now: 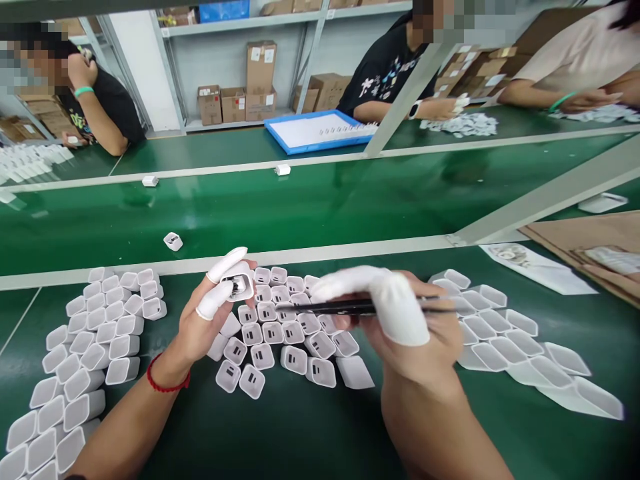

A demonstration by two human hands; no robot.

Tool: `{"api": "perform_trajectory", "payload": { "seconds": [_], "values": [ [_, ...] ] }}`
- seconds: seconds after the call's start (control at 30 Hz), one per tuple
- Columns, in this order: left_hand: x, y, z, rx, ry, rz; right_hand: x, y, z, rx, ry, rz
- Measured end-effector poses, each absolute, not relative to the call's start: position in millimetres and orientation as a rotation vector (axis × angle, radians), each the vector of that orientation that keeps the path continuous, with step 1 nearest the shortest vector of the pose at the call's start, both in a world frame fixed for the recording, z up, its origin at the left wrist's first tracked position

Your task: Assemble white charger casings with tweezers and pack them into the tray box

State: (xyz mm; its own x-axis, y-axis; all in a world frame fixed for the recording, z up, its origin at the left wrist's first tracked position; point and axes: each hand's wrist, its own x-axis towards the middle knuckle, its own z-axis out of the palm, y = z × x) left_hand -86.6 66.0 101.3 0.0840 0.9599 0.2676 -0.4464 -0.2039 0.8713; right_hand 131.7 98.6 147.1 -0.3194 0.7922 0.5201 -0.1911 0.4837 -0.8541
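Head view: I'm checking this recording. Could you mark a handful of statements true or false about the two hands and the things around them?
1. The left hand holds a white casing. True.
2. The right hand holds no tool. False: it holds black tweezers.
3. White finger covers are worn on both hands. True.
4. A red bracelet circles the right wrist. False: it is on the left wrist.
5. The blue-rimmed tray lies on the near bench. False: it lies on the far bench.
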Motion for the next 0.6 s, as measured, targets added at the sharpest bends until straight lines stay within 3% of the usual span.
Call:
{"api": "perform_trajectory", "payload": {
  "seconds": [0.17, 0.6],
  "values": [
    [-84, 64, 101, 1.128, 0.676, 1.484, 129, 94, 161, -0.396, -1.696, 1.074],
    [-85, 62, 97, 1.238, 0.834, 1.506, 118, 83, 145, -0.423, -2.037, 0.376]
  ]
}}
